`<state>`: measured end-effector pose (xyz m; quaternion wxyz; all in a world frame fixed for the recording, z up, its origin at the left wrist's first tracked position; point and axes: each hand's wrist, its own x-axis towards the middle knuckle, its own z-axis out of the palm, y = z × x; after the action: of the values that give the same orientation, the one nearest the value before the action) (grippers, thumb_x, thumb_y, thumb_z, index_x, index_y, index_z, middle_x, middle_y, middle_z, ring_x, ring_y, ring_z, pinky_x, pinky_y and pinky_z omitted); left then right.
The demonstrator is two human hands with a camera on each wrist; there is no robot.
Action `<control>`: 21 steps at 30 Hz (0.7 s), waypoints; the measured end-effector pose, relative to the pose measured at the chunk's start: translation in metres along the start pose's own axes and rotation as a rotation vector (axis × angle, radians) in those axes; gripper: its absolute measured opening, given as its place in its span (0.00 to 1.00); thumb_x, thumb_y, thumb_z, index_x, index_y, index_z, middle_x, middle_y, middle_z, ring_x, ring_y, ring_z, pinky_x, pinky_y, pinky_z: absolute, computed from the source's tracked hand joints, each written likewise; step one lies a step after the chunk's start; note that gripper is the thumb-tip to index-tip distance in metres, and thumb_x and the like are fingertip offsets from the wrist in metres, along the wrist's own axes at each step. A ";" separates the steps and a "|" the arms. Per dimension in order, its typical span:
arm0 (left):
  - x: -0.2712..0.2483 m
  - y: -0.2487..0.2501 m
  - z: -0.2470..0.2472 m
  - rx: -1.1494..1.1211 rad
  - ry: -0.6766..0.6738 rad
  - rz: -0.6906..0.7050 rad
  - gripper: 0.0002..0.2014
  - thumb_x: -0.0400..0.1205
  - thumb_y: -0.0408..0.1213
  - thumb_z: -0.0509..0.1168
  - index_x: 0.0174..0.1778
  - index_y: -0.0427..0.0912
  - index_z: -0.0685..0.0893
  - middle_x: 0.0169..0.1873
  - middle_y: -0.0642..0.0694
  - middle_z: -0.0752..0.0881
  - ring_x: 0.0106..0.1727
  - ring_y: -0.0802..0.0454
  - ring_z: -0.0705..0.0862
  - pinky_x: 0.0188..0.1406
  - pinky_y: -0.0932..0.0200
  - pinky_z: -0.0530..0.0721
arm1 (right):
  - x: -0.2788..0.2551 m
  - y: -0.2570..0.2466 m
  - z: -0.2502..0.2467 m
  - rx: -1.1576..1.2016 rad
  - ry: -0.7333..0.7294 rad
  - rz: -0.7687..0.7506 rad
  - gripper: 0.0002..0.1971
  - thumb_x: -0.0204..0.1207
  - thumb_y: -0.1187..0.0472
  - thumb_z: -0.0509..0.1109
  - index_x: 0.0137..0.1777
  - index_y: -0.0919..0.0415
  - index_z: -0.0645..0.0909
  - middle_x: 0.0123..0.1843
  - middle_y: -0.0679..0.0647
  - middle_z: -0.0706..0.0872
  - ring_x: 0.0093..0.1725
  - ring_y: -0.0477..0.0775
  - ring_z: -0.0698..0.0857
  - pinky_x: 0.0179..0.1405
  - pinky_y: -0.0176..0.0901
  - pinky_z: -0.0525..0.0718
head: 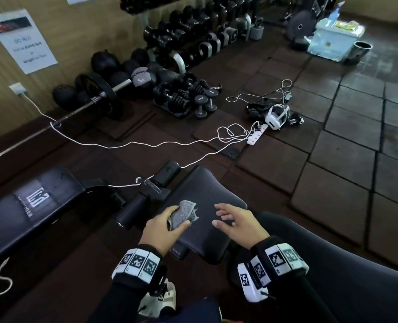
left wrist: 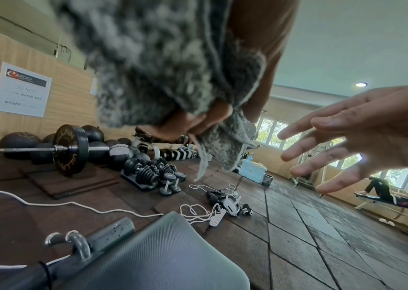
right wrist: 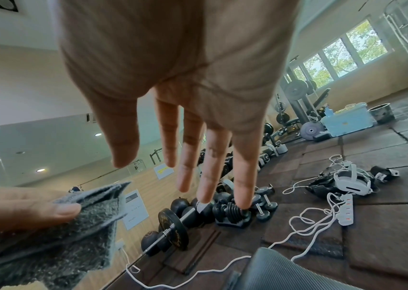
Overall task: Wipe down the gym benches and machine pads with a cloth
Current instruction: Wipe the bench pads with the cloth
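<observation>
My left hand (head: 170, 226) grips a bunched grey cloth (head: 184, 214) above the dark seat pad (head: 207, 190) of a gym bench. In the left wrist view the cloth (left wrist: 163, 64) fills the upper middle, pinched by my fingertips (left wrist: 197, 121). To the right of the cloth, my right hand (head: 234, 221) hovers over the same pad with fingers spread and nothing in it. The right wrist view shows its straight fingers (right wrist: 207, 157) and the cloth (right wrist: 73, 231) at lower left. The bench's long back pad (head: 30, 206) lies to the left.
A white cable (head: 146, 144) runs from a wall socket across the floor and bench frame to a power strip (head: 257, 135). A barbell (head: 95, 94), dumbbells (head: 193, 96) and medicine balls line the wall. A white headset (head: 277, 115) lies on the floor tiles. A person lies on a far bench (left wrist: 384, 194).
</observation>
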<state>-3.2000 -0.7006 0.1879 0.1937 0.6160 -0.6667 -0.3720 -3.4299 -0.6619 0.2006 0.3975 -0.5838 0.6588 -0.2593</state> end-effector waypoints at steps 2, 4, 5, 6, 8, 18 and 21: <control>-0.006 0.000 -0.001 -0.002 0.032 -0.004 0.25 0.71 0.53 0.75 0.64 0.55 0.81 0.44 0.61 0.84 0.47 0.65 0.82 0.46 0.78 0.71 | 0.001 -0.003 0.000 -0.013 -0.025 -0.018 0.23 0.73 0.52 0.74 0.68 0.49 0.78 0.55 0.45 0.84 0.54 0.43 0.83 0.46 0.19 0.72; -0.012 -0.001 -0.002 -0.007 0.056 -0.020 0.25 0.71 0.53 0.74 0.64 0.56 0.81 0.43 0.62 0.83 0.46 0.66 0.81 0.43 0.81 0.69 | 0.003 -0.006 0.000 -0.028 -0.055 -0.044 0.23 0.73 0.52 0.74 0.68 0.49 0.77 0.55 0.45 0.84 0.55 0.42 0.83 0.46 0.20 0.73; -0.015 -0.002 -0.002 -0.010 0.070 -0.031 0.25 0.71 0.53 0.74 0.65 0.56 0.81 0.43 0.63 0.82 0.46 0.66 0.80 0.43 0.80 0.70 | 0.005 -0.007 0.001 -0.031 -0.071 -0.057 0.23 0.73 0.51 0.74 0.68 0.49 0.77 0.55 0.44 0.84 0.55 0.42 0.83 0.46 0.19 0.73; -0.018 -0.003 -0.003 -0.012 0.086 -0.044 0.25 0.71 0.53 0.74 0.65 0.56 0.80 0.45 0.62 0.83 0.47 0.66 0.80 0.45 0.78 0.71 | 0.007 -0.008 0.003 -0.034 -0.087 -0.069 0.23 0.73 0.52 0.74 0.68 0.49 0.77 0.55 0.44 0.84 0.54 0.42 0.83 0.45 0.18 0.73; -0.026 -0.006 -0.005 -0.013 0.120 -0.079 0.26 0.71 0.53 0.74 0.66 0.56 0.79 0.49 0.58 0.85 0.51 0.62 0.82 0.50 0.71 0.73 | 0.012 -0.009 0.007 -0.045 -0.122 -0.089 0.23 0.73 0.52 0.74 0.68 0.49 0.77 0.55 0.44 0.84 0.54 0.42 0.83 0.45 0.19 0.73; -0.080 -0.048 -0.024 -0.095 0.372 -0.254 0.26 0.71 0.50 0.75 0.65 0.56 0.79 0.52 0.55 0.85 0.53 0.59 0.83 0.53 0.68 0.75 | 0.040 -0.039 0.050 -0.109 -0.316 -0.240 0.21 0.72 0.54 0.75 0.66 0.50 0.79 0.51 0.44 0.85 0.50 0.41 0.83 0.45 0.16 0.73; -0.093 -0.065 -0.036 -0.121 0.439 -0.305 0.25 0.71 0.49 0.75 0.64 0.57 0.79 0.50 0.56 0.85 0.51 0.60 0.83 0.50 0.70 0.74 | 0.047 -0.059 0.071 -0.139 -0.383 -0.280 0.21 0.73 0.56 0.75 0.66 0.53 0.80 0.52 0.47 0.86 0.50 0.43 0.83 0.46 0.17 0.73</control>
<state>-3.1145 -0.6181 0.1823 0.3118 0.7626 -0.4849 -0.2935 -3.3379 -0.7103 0.1984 0.4342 -0.7338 0.5003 -0.1503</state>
